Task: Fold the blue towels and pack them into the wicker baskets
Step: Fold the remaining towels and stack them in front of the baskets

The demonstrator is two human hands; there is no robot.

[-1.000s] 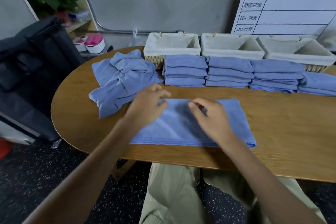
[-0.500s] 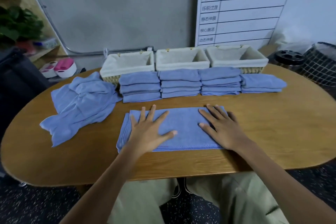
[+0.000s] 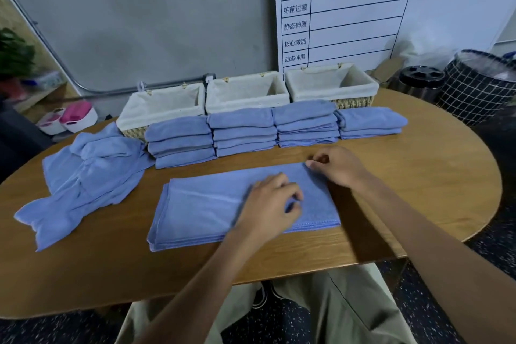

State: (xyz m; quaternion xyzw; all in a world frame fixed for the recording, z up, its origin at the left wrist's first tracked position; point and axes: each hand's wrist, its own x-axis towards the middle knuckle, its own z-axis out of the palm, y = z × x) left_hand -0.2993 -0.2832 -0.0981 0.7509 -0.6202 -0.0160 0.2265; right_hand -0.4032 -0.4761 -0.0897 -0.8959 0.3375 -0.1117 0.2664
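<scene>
Both hands' fingers pinch the half-folded towel (image 3: 212, 204) on the desk (image 3: 405, 190): right hand (image 3: 339, 166) at its far corner, left hand (image 3: 269, 202) seemingly mid-cloth.

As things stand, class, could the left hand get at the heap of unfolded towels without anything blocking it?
Probably yes. The left hand grips the half-folded towel, and only bare table lies between it and the unfolded heap to its left; it would have to let go first.

Grey wall (image 3: 156, 22) behind oval wooden tabletop (image 3: 418, 181); whiteboard chart (image 3: 363, 8) leans right; dark speckled floor (image 3: 424, 301); checked bin (image 3: 474, 86) far right; plant (image 3: 14, 56) left.
</scene>
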